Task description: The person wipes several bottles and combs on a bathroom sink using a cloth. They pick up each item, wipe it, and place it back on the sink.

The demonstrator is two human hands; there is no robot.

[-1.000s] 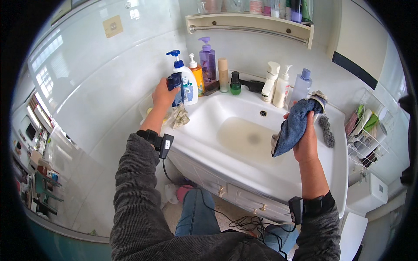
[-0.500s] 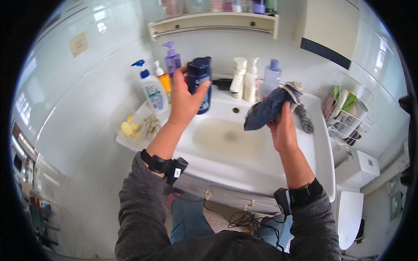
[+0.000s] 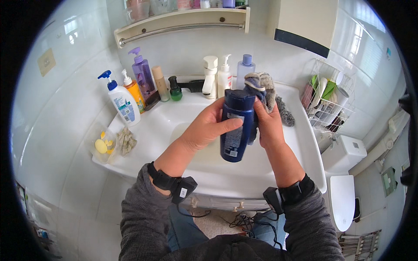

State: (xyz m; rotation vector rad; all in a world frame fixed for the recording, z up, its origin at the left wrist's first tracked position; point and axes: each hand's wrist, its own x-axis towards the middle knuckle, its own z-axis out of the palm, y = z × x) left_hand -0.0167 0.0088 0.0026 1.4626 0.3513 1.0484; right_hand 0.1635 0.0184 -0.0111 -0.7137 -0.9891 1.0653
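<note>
Over the sink basin, my left hand [image 3: 203, 127] is closed around a dark blue bottle [image 3: 236, 135] with a dark cap, held nearly upright. Its printed back label faces me. My right hand [image 3: 271, 124] grips a crumpled dark blue and grey cloth [image 3: 260, 82] at the bottle's right side. Part of the cloth hangs down behind the bottle; whether it presses on the bottle I cannot tell. A cream faucet [image 3: 210, 77] and a white pump bottle [image 3: 224, 78] stand just beyond my hands, with a pale blue bottle [image 3: 245, 68] to their right.
Along the sink's [image 3: 311, 161] left rear stand a blue-topped white pump bottle [image 3: 125, 104], an orange one [image 3: 135, 93], a purple one [image 3: 143, 71], a beige tube [image 3: 160, 85] and a small green bottle [image 3: 176, 91]. A wire basket [image 3: 331, 100] hangs at right. A shelf [image 3: 183, 26] juts overhead.
My left hand has brought the dark blue bottle from the sink's back left toward the middle, beside the cloth. The view has shifted, and the beige tube and green bottle now show.
</note>
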